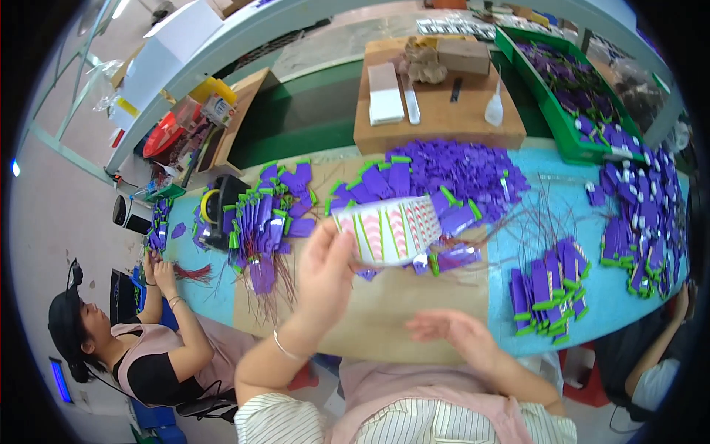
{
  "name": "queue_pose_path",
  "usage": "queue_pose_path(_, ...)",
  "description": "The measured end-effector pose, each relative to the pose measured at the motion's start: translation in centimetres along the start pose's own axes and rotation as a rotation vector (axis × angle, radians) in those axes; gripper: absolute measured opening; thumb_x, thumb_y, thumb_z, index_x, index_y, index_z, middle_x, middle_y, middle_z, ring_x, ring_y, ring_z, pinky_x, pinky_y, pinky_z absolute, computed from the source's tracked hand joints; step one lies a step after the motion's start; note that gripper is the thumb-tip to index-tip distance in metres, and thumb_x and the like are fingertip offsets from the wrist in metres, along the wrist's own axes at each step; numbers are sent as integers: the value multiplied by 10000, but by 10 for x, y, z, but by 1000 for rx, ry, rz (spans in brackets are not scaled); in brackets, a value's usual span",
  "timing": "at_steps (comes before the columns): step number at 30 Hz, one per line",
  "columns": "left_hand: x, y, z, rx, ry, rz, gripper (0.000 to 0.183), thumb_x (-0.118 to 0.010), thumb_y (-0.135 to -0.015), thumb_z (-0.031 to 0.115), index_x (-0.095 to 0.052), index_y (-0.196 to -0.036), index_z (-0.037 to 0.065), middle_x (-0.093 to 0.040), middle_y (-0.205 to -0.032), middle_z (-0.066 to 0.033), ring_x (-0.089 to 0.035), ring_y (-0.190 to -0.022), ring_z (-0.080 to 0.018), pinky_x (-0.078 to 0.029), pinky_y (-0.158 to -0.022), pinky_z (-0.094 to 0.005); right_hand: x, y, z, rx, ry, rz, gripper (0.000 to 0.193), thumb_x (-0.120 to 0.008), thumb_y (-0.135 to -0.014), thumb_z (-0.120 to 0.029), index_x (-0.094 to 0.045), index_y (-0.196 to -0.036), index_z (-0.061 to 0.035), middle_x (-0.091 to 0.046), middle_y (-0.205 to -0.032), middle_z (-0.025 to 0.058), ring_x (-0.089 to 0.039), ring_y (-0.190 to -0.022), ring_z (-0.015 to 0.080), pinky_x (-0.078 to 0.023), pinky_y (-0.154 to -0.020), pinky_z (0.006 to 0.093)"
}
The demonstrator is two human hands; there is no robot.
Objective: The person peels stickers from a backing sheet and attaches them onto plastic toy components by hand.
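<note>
- A white sheet patterned in pink and green is grasped by the left hand; its left edge is pinched between thumb and fingers, and it is held up over the middle of the work surface, tilted slightly.
- Nothing is held by the right hand, which is kept well apart from the sheet, fingers loosely spread and slightly blurred, above the near part of a brown board.
- A thin bracelet is worn on the left wrist.
- Just beyond the sheet, purple pieces with green ends are laid out, some partly hidden by it; behind them a dense pile of small purple pieces is heaped.
- To the left, more green-ended purple pieces are gathered in a bunch, with thin dark-red strands trailed toward the near side; beside it a black tape dispenser is placed.
- To the right, a cluster of purple and green pieces is set on a blue mat, and farther right a large spread of purple pieces dotted with white is seen.
- Beyond, a white bottle and a folded white cloth are supported by a cardboard box; a green crate is filled with purple items.
- At the left, small purple pieces are handled by a seated co-worker.
</note>
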State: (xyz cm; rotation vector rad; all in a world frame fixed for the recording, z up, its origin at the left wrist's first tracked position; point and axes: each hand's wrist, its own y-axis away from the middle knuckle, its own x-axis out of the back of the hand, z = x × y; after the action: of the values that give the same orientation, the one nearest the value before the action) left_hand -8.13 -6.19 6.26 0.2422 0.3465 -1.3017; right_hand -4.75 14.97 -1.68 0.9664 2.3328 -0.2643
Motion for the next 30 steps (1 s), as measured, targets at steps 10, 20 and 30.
queue_pose_path(10, 53, 121, -35, 210, -174, -209, 104, -476, -897, 51, -480, -972, -22, -590, -926, -75, -554, -842, -94, -455, -750, -232, 17, -5, -25, 400, -93, 705, 289, -414, -923, -205, -403, -1152, -30, -574, -1007, 132, -567, -888, 205, -440, -791, 329)
queue_pose_path(20, 8, 114, -36, -102, -628, -337, 253, -569, -811, -17, -522, -1059, -11, -624, -891, -117, -619, -813, -175, -474, -662, -254, -36, 37, -13, -18, 278, 315, 144, -534, -868, -85, -552, -975, 8, -598, -896, 31, -561, -842, 76, -463, -724, 228)
queue_pose_path(30, -15, 104, -50, -449, -875, -383, 287, -655, -693, -32, -606, -969, 25, -617, -832, -87, -548, -642, -205, -431, -560, -289, -39, 40, -13, 95, 268, 411, 104, -522, -866, -38, -530, -954, 17, -592, -836, 31, -567, -747, 54, -475, -638, 193)
